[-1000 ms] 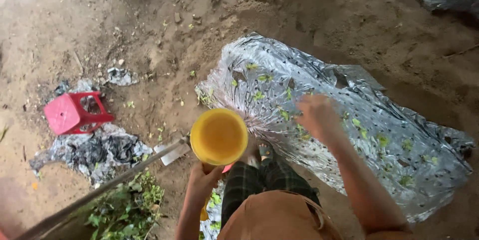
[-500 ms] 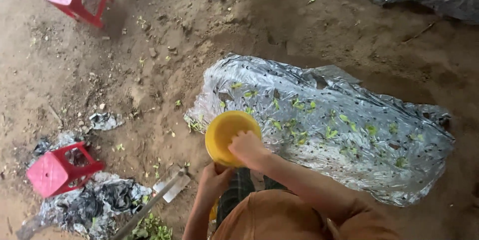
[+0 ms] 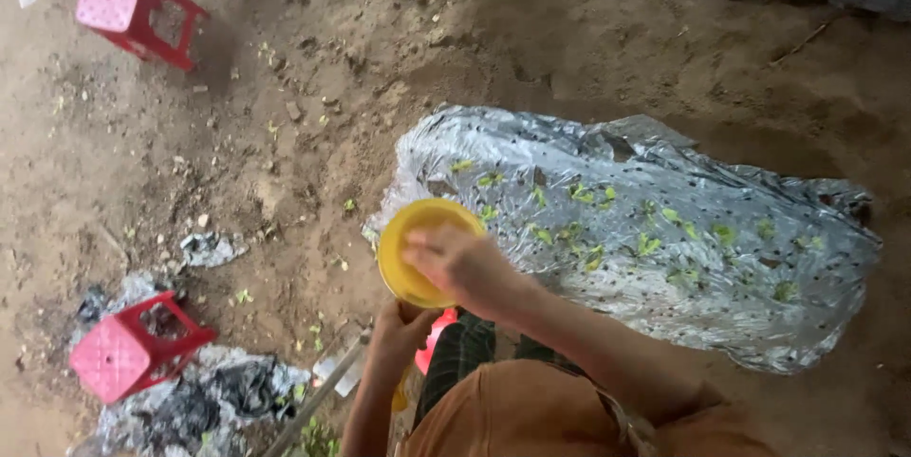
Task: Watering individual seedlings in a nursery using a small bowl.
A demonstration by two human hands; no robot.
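Note:
My left hand [image 3: 399,330] grips the underside of a yellow plastic bowl [image 3: 406,234] held in front of me. Over the bowl's open mouth hovers my right hand [image 3: 461,266], blurred, its fingers reaching into the bowl; whether it holds anything cannot be seen. Just beyond the bowl, a silver perforated plastic sheet [image 3: 664,229] covers a soil bed on the ground, with small green seedlings [image 3: 588,253] poking through its holes.
A red plastic stool [image 3: 125,348] lies at the lower left on crumpled silver-black plastic [image 3: 204,400]. Another red stool [image 3: 133,3] stands at the upper left. A long tool handle [image 3: 318,398] slants near my left arm. Bare dirt surrounds everything.
My right hand swung back from over the silver sheet to the bowl and now sits across its mouth. The view shifted, bringing the upper stool into sight.

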